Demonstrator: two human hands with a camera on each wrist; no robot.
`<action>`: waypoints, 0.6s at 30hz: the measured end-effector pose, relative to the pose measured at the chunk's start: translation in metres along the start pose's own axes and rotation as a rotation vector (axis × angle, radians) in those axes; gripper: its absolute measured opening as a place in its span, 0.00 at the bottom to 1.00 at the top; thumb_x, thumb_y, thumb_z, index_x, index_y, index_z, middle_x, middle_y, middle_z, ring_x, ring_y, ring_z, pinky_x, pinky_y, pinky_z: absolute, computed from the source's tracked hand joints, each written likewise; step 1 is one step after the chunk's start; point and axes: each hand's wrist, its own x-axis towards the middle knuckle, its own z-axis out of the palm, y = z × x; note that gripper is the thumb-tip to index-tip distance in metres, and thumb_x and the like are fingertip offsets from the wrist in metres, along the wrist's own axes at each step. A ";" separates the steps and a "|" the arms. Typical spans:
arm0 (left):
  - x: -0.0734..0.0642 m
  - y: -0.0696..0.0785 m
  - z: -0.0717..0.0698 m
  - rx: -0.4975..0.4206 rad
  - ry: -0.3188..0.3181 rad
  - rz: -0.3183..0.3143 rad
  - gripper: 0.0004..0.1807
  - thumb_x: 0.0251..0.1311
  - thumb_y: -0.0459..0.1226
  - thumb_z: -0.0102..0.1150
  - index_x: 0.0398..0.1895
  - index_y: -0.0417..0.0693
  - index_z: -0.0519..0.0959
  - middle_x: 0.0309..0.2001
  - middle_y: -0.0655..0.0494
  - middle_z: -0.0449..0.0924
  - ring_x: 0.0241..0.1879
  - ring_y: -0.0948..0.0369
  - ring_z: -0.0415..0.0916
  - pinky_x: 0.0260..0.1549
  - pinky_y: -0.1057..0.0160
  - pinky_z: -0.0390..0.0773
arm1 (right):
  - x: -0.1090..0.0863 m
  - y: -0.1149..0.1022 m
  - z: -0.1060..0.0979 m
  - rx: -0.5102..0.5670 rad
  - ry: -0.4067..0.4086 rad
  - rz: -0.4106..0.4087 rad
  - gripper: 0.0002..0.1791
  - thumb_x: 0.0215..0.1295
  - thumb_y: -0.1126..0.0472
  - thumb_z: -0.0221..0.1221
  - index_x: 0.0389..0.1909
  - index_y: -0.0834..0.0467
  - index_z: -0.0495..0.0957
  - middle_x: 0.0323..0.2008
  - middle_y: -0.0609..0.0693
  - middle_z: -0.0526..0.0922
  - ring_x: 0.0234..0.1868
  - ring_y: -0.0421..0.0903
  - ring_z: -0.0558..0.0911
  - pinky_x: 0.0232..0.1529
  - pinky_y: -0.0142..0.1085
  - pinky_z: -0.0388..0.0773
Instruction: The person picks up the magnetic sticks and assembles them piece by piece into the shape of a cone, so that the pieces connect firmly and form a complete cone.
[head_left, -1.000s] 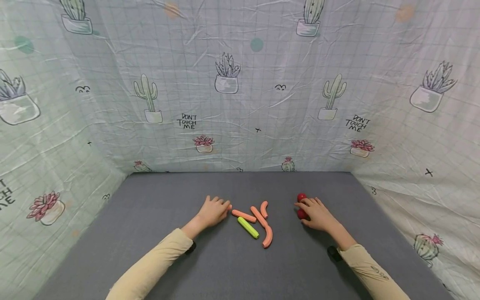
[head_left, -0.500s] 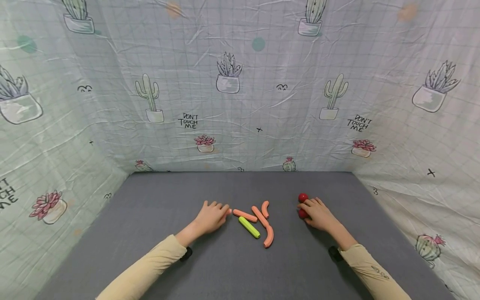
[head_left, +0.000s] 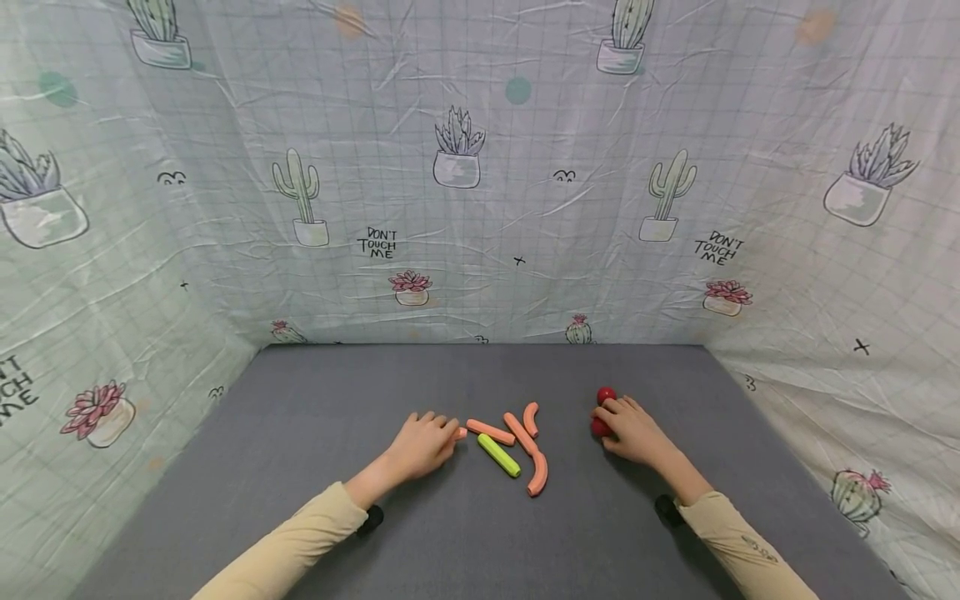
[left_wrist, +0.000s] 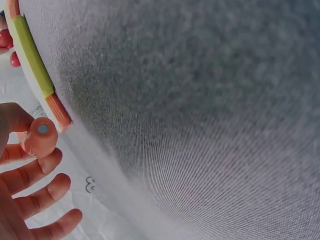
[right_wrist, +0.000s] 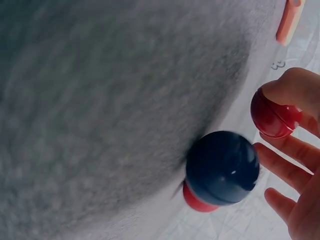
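My left hand [head_left: 426,446] pinches a short orange stick-like piece [left_wrist: 41,137] between thumb and index finger; its end, with a silvery round spot, faces the left wrist camera. The other fingers are spread. To its right lie a straight orange stick [head_left: 491,432], a yellow-green stick [head_left: 498,455], a long orange piece with a curved end [head_left: 537,471] and a short curved orange piece [head_left: 531,418]. My right hand [head_left: 637,431] pinches a red ball [right_wrist: 272,117]. A dark blue ball [right_wrist: 222,167] sits by its fingers, hidden in the head view. Another red ball [head_left: 607,394] lies beyond.
Everything lies on a dark grey tabletop [head_left: 450,533]. A pale cloth printed with cacti [head_left: 517,208] hangs behind it and on both sides. A black wrist device [head_left: 371,520] shows under the left wrist, another [head_left: 667,510] under the right.
My left hand has drawn slightly nearer and left, still pinching the orange piece. My right hand has shifted a little, and the red ball at its thumb has moved slightly left over the last half second.
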 end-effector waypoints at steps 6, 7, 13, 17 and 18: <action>-0.003 0.004 -0.001 0.035 0.019 0.037 0.08 0.55 0.44 0.56 0.33 0.53 0.72 0.23 0.59 0.71 0.21 0.62 0.64 0.20 0.65 0.57 | 0.004 -0.012 -0.005 0.021 0.004 -0.008 0.19 0.44 0.60 0.64 0.41 0.56 0.77 0.32 0.48 0.71 0.32 0.43 0.70 0.38 0.44 0.68; -0.003 0.005 0.000 0.036 0.011 0.037 0.07 0.55 0.44 0.55 0.33 0.53 0.72 0.22 0.59 0.70 0.21 0.62 0.63 0.20 0.66 0.56 | 0.004 -0.015 -0.006 0.023 0.001 -0.010 0.19 0.44 0.60 0.64 0.41 0.56 0.77 0.32 0.48 0.71 0.32 0.42 0.69 0.37 0.43 0.67; -0.005 0.009 0.000 0.030 -0.003 0.052 0.07 0.55 0.45 0.55 0.33 0.53 0.73 0.23 0.60 0.69 0.22 0.63 0.63 0.20 0.67 0.57 | 0.006 -0.029 -0.007 0.004 0.024 -0.049 0.18 0.46 0.57 0.64 0.41 0.55 0.77 0.33 0.47 0.72 0.33 0.42 0.70 0.34 0.40 0.67; -0.006 0.013 0.000 0.008 0.070 0.092 0.07 0.54 0.43 0.55 0.32 0.51 0.74 0.23 0.58 0.71 0.22 0.62 0.65 0.19 0.66 0.58 | 0.008 -0.038 -0.009 0.009 0.059 -0.080 0.19 0.45 0.57 0.63 0.41 0.56 0.77 0.34 0.48 0.73 0.34 0.42 0.71 0.36 0.42 0.68; -0.006 0.014 -0.001 0.012 0.098 0.107 0.07 0.55 0.43 0.54 0.31 0.50 0.74 0.23 0.58 0.70 0.22 0.62 0.65 0.19 0.66 0.58 | 0.009 -0.041 -0.009 0.015 0.064 -0.084 0.19 0.45 0.57 0.64 0.41 0.56 0.77 0.34 0.48 0.73 0.34 0.43 0.71 0.36 0.42 0.68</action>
